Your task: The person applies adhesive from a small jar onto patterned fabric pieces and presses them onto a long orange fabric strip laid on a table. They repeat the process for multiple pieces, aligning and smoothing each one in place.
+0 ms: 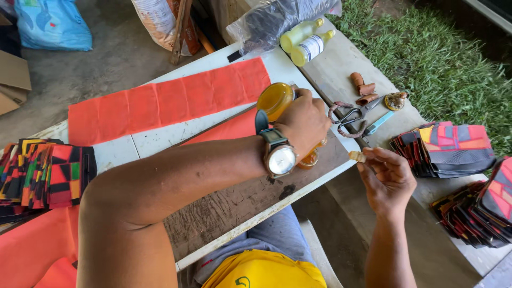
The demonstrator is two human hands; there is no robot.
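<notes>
A jar of amber glue (274, 100) is gripped by the left hand (305, 124), whose fingers are closed around its body. The jar is tilted over the dark wooden board (234, 200) on the worktop (160, 140), and whether its base touches the board cannot be told. The right hand (386, 178) is held off the worktop's edge, just right of the jar, with its fingertips pinched together on a small tan applicator (356, 156).

The main risk is judged to be a spill. The jar is held well off upright, and if it is open, which cannot be confirmed, glue could run onto the board, onto the wristwatch (280, 158) just below the jar, or onto the orange fabric strip (170, 101) lying just left of the jar. A stain there would likely spoil the cloth.

A second risk lies with the applicator: it is held only at the fingertips beyond the worktop's edge, so a slip would likely drop it to the ground or onto the lap below.

Scissors (352, 114) lie just right of the jar; a careless reach past them could nick a finger. Stacks of patterned fabric pieces (453, 149) further right of the jar seem far enough away to be spared drips.
</notes>
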